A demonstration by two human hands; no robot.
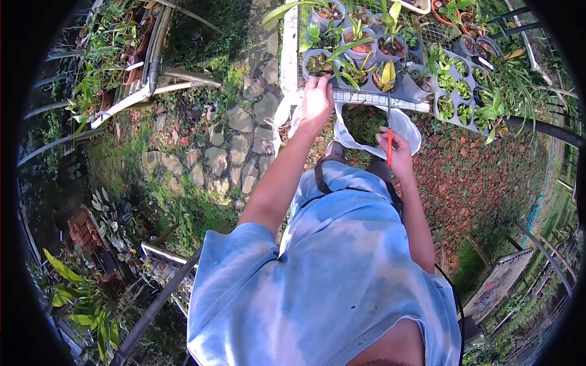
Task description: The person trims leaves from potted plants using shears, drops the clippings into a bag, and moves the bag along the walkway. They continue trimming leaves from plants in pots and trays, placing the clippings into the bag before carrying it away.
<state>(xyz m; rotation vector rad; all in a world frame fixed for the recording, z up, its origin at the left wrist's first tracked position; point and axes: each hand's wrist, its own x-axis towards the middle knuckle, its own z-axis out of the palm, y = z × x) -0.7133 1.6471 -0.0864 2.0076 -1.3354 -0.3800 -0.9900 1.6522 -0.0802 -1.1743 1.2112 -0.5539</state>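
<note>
My left hand point(316, 105) reaches up to the front left plant pot point(318, 64) on the bench. Its fingers are bent together at the pot's near edge, and the thumb is partly hidden. Closed in my right hand point(400, 152) is a thin-shafted tool with an orange handle point(389, 146); the shaft points away from me toward the pots. Next to it in the row stands a pot with a yellowing plant point(385, 76). Below the bench edge, between my hands, hangs an open white bag point(408, 125) with dark green plant matter inside.
The bench has a white tiled edge point(381, 99) and wire mesh. A grey tray of seedlings point(452, 85) sits at the right. A stone path point(241, 119) runs on the left, beside another plant bench with a pale frame point(149, 85). Reddish gravel point(470, 174) covers the right side.
</note>
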